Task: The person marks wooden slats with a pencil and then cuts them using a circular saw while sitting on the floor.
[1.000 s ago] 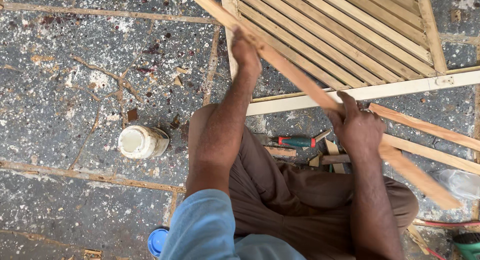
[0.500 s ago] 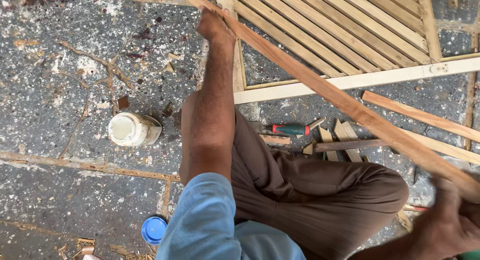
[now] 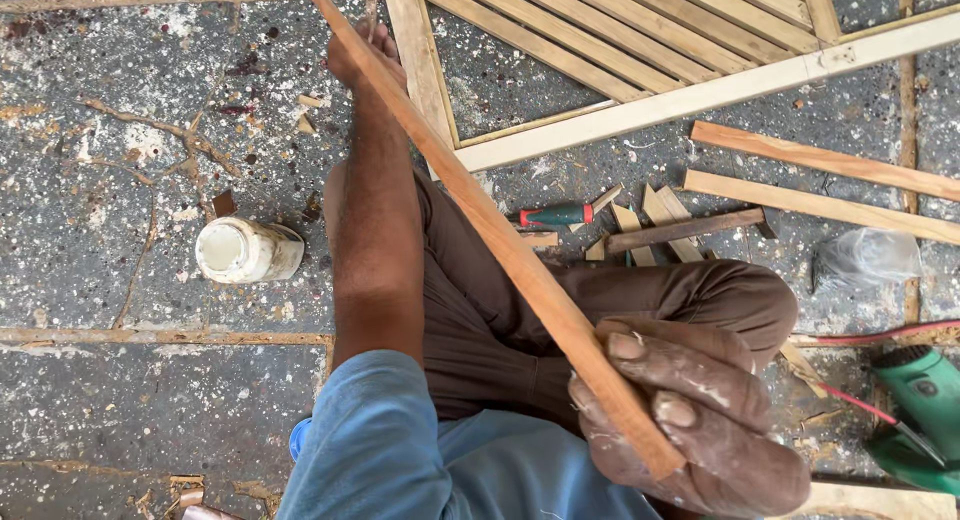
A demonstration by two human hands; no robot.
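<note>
Gripping one long wooden strip (image 3: 500, 240), both hands stay busy: right hand (image 3: 690, 420) fingers clamped around its near end, left hand (image 3: 365, 55) closed farther up (one glue jar (image 3: 245, 250) nearby).

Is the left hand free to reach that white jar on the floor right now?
Probably not. The left hand grips the far end of the long wooden strip. The white jar lies unobstructed beside that forearm, but the hand must let go first.
</note>
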